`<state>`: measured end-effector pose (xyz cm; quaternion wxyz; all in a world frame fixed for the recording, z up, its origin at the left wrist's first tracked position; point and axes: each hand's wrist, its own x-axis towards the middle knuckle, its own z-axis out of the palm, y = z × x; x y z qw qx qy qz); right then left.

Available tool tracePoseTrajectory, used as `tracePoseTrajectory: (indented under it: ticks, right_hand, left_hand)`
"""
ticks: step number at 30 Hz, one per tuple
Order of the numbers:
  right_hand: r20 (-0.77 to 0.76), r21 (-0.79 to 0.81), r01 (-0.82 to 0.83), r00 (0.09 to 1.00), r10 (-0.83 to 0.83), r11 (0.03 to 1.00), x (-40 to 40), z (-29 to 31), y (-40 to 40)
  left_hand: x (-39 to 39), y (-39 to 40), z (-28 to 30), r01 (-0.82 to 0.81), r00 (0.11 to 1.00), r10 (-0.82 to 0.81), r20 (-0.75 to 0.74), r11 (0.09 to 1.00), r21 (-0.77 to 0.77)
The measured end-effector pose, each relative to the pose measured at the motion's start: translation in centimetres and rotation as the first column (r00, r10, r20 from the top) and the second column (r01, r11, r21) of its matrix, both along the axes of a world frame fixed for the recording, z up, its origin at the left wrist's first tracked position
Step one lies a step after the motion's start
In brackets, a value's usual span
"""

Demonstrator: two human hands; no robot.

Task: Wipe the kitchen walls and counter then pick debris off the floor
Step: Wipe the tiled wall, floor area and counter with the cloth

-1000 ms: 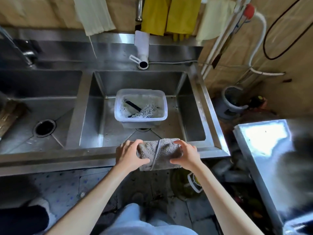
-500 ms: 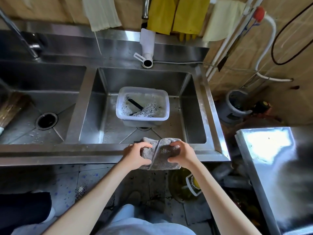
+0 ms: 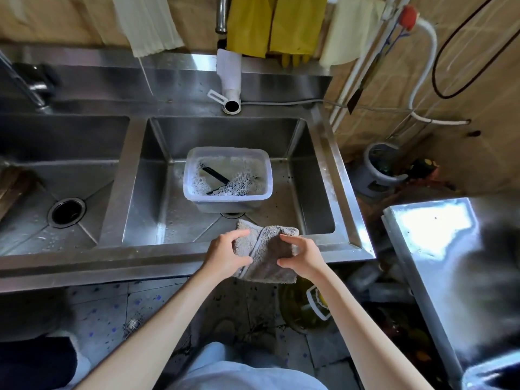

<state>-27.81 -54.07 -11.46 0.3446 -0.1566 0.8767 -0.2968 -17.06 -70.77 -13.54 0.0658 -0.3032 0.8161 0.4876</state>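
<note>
A folded grey cloth [image 3: 267, 256] hangs over the front rim of the steel double sink [image 3: 118, 257]. My left hand [image 3: 225, 253] grips its left side, thumb under and fingers curled over the top. My right hand [image 3: 302, 256] pinches its right side. Behind the cloth, in the right basin, stands a clear plastic tub [image 3: 228, 175] of soapy water with a dark utensil lying in it. The tiled floor [image 3: 112, 308] below the sink is speckled with dark debris.
A white spout [image 3: 231, 83] points over the right basin. Yellow gloves [image 3: 277, 22] and pale cloths hang on the wall. A steel counter [image 3: 433, 240] stands at right, a grey pot [image 3: 380, 167] and clutter on the floor between. A bottle [image 3: 306, 302] sits under the sink.
Both hands have shifted on the cloth, drawing closer together and folding it tighter over the sink rim. The camera tilted slightly.
</note>
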Motion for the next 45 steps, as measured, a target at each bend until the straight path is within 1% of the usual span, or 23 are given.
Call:
tracePoseTrajectory:
  ticks: [3, 7, 15, 23, 28, 33, 36, 40, 42, 45]
  right_hand:
    - [0.006, -0.024, 0.061, 0.998, -0.06, 0.998, 0.5, 0.5, 0.6]
    - [-0.011, -0.058, 0.191, 0.981, -0.192, 0.98, 1.3, 1.2, 2.0]
    - [-0.044, -0.102, 0.429, 0.9, -0.435, 0.898, 4.1, 2.0, 7.4]
    - [-0.077, -0.123, 0.569, 0.811, -0.58, 0.813, 8.2, 3.1, 13.9]
    - [-0.094, -0.119, 0.649, 0.746, -0.659, 0.752, 11.1, 3.5, 18.4]
    - [-0.098, -0.12, 0.704, 0.693, -0.714, 0.7, 14.2, 3.6, 22.1]
    - [-0.091, -0.11, 0.75, 0.646, -0.758, 0.653, 16.3, 3.6, 23.7]
    - [-0.086, -0.09, 0.83, 0.544, -0.835, 0.55, 19.2, 3.6, 25.2]
    - [-0.086, -0.095, 0.87, 0.478, -0.874, 0.485, 20.6, 3.5, 25.6]
    - [-0.063, -0.108, 0.93, 0.346, -0.936, 0.351, 22.8, 3.5, 25.7]
  left_hand:
    - [-0.6, 0.3, 0.7, 0.051, 0.998, -0.051, -0.026, 0.999, -0.007]
    - [-1.5, 0.8, 1.5, 0.134, 0.987, -0.136, -0.085, 0.99, -0.034]
    - [-3.2, 4.1, 2.4, 0.345, 0.928, -0.347, -0.138, 0.938, -0.039]
    - [-2.9, 10.5, 2.6, 0.541, 0.828, -0.539, -0.156, 0.84, -0.032]
    - [-2.0, 14.9, 2.9, 0.625, 0.762, -0.626, -0.167, 0.778, -0.063]
    - [-0.7, 18.9, 2.8, 0.678, 0.715, -0.679, -0.165, 0.731, -0.076]
    - [0.3, 20.9, 2.7, 0.72, 0.673, -0.721, -0.165, 0.69, -0.079]
    - [0.9, 23.3, 2.7, 0.806, 0.571, -0.805, -0.163, 0.587, -0.074]
    - [0.9, 24.4, 2.8, 0.849, 0.505, -0.847, -0.166, 0.522, -0.08]
    - [1.0, 25.9, 3.1, 0.903, 0.407, -0.898, -0.167, 0.423, -0.071]
